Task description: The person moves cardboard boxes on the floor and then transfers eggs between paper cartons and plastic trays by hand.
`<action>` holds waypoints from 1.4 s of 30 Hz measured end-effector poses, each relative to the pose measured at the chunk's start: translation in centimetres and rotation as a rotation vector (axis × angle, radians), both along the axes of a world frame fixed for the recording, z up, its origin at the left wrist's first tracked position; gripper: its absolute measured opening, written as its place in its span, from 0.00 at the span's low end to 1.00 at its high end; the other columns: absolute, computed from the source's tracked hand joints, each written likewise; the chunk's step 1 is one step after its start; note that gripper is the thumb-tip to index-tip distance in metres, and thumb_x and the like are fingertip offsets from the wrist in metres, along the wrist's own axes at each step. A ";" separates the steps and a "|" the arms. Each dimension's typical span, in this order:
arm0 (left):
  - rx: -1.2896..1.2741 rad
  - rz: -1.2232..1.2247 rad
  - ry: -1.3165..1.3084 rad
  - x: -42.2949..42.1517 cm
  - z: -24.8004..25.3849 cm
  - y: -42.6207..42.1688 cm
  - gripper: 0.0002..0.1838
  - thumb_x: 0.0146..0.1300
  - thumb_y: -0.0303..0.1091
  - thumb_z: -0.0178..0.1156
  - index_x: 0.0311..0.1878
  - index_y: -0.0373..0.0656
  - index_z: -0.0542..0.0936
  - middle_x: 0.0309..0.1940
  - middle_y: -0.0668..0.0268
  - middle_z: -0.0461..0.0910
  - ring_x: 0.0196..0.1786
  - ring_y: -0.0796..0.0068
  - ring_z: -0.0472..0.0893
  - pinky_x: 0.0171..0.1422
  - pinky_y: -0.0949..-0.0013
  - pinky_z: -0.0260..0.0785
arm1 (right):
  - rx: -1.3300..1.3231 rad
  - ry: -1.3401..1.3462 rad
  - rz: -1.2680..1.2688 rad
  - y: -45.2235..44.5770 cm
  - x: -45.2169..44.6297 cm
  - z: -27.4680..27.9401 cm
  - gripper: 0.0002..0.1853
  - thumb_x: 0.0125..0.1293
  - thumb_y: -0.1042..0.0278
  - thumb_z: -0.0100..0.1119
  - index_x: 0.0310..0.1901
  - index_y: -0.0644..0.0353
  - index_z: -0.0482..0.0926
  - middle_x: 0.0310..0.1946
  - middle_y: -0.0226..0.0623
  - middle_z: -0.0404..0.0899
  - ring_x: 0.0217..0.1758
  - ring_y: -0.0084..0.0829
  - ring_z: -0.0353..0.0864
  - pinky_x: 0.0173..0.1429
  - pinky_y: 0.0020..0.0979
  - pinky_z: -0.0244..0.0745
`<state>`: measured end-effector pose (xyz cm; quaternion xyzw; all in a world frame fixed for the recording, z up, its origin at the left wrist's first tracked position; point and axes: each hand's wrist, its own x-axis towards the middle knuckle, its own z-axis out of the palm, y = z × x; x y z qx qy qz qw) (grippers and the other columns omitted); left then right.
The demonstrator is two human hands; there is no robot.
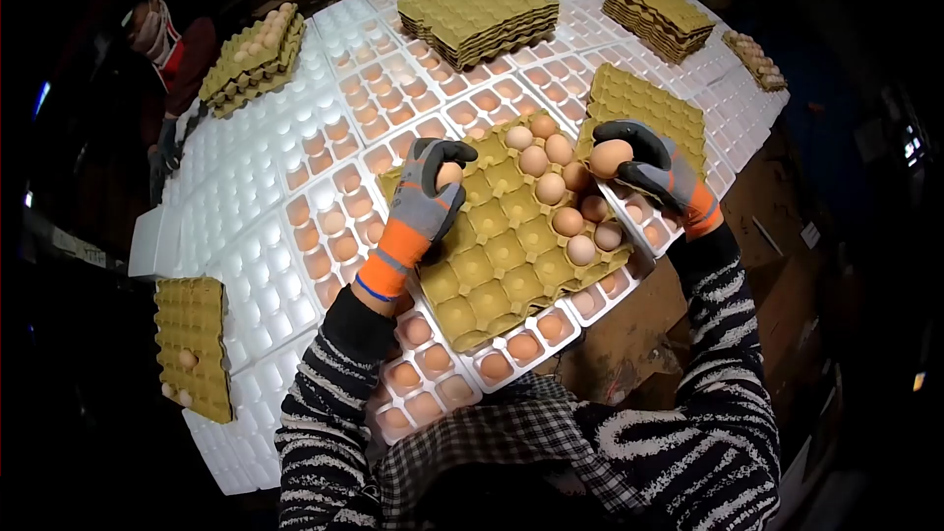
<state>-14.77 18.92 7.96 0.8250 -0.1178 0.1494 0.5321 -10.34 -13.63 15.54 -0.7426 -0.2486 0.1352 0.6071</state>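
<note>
My left hand (429, 187), in a grey and orange glove, is closed round a brown egg (448, 174) over the left edge of a yellow pulp tray (472, 280). In my right hand (644, 162), gloved alike, another brown egg (612, 158) is gripped above the tray's right side. Several eggs (551, 188) sit in the cups at the tray's upper and right part, while its left and lower cups hold none. Beneath the pulp tray lie white foam trays (479, 382) with eggs in their pockets.
Stacked pulp trays (477, 15) stand at the back, with another stack (657, 15) to their right. A pulp tray (644, 108) lies behind my right hand. One more tray (192, 339) is at the far left. A co-worker (172, 59) is at the upper left beside egg-filled trays (251, 64).
</note>
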 end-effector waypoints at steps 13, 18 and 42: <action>0.787 -0.146 0.019 -5.1 0.1 -13.9 0.22 0.58 0.47 0.67 0.50 0.44 0.76 0.48 0.61 0.76 0.47 0.56 0.80 0.49 0.55 0.74 | -0.270 -0.172 0.059 -7.0 -1.8 -4.1 0.24 0.51 0.64 0.73 0.52 0.59 0.84 0.49 0.36 0.83 0.51 0.30 0.82 0.54 0.33 0.77; 0.608 -0.200 0.106 -6.0 1.2 -13.6 0.20 0.59 0.43 0.67 0.51 0.45 0.76 0.47 0.59 0.78 0.47 0.54 0.81 0.49 0.54 0.74 | -0.068 -0.011 0.101 -7.0 0.6 -4.1 0.28 0.57 0.67 0.67 0.63 0.53 0.79 0.56 0.38 0.80 0.54 0.31 0.81 0.58 0.31 0.77; 0.609 0.029 0.128 -2.7 1.5 -10.6 0.25 0.55 0.50 0.70 0.51 0.44 0.84 0.63 0.57 0.73 0.54 0.56 0.81 0.57 0.57 0.75 | 0.388 -0.142 0.340 2.1 -0.5 -3.0 0.34 0.66 0.74 0.67 0.71 0.62 0.63 0.66 0.43 0.74 0.67 0.36 0.77 0.70 0.39 0.75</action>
